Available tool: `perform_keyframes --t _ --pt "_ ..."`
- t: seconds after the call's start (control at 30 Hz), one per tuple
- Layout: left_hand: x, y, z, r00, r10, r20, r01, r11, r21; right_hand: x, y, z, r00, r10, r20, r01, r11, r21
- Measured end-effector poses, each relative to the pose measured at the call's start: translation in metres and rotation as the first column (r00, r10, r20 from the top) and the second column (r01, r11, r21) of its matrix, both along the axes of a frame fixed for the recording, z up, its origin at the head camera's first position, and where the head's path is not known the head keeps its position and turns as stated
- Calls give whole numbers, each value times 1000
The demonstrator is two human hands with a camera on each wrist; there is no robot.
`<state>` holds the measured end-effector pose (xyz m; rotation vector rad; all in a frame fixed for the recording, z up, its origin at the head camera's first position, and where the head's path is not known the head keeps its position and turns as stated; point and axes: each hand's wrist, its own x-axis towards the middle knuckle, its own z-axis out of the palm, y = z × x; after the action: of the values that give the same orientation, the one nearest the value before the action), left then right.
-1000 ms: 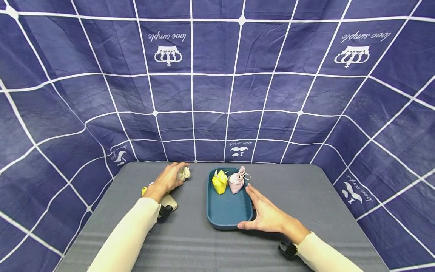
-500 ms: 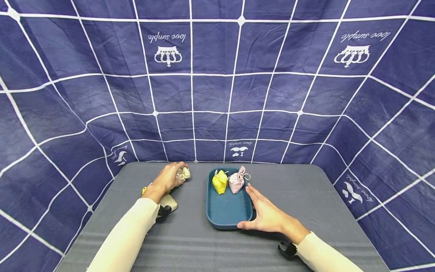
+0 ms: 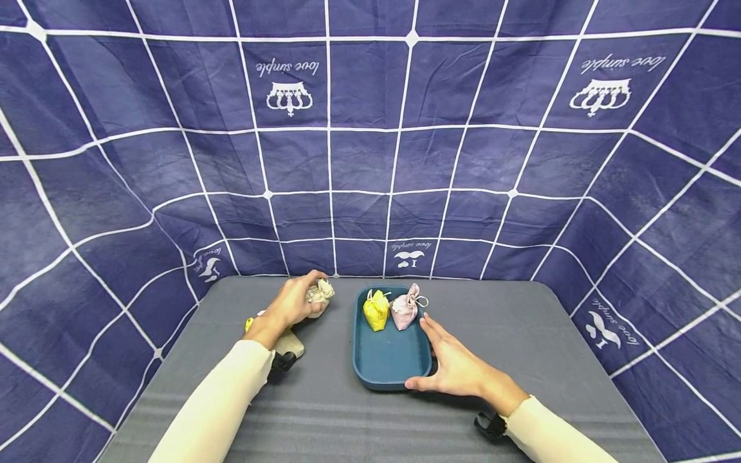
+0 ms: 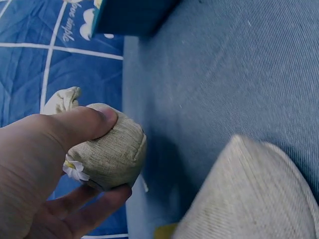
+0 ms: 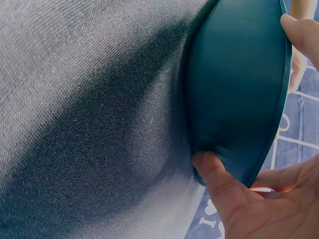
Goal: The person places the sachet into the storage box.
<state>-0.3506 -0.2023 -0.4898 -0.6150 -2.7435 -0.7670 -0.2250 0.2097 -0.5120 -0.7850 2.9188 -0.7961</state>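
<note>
My left hand (image 3: 292,302) pinches a small beige cloth pouch (image 3: 320,292) between thumb and fingers, over the back left of the table. In the left wrist view this pouch (image 4: 112,162) carries a white flower, and its gathered neck points away from the table. Fingers spread, my right hand (image 3: 457,363) rests against the right side of a blue tray (image 3: 390,360); the right wrist view has a fingertip pressing the tray's outer wall (image 5: 239,89) and the thumb at its rim. At the tray's far end sit a yellow pouch (image 3: 376,312) and a pale pink pouch (image 3: 404,312).
Below my left wrist lies another beige pouch (image 3: 289,345), partly hidden by the arm. A bit of something yellow (image 3: 249,323) shows beside that wrist. Grey cloth (image 3: 324,411) covers the table, and a blue checked curtain (image 3: 365,161) stands behind and at both sides.
The left hand has moved slightly right with the beige pouch, which now shows more between its fingers. The right hand and the tray stay where they were.
</note>
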Motion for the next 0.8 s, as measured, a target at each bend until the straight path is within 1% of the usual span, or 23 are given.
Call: perform_keyframes --t 0.23,0.37,0.6,0.8 --pt "7 11 11 1000 -9 -7 9 999 48 0 0 0 1000 1 0 -1 1000 -6" --pt "10 17 15 999 -24 -37 26 998 59 -1 0 1 1000 3 -1 -3 1000 -8" --pt "22 30 25 996 -48 -68 55 993 102 -1 0 1 1000 9 -10 -9 1000 -9" --pt "31 39 29 993 -71 -92 83 988 129 0 0 1 1000 13 -26 -13 1000 -12"
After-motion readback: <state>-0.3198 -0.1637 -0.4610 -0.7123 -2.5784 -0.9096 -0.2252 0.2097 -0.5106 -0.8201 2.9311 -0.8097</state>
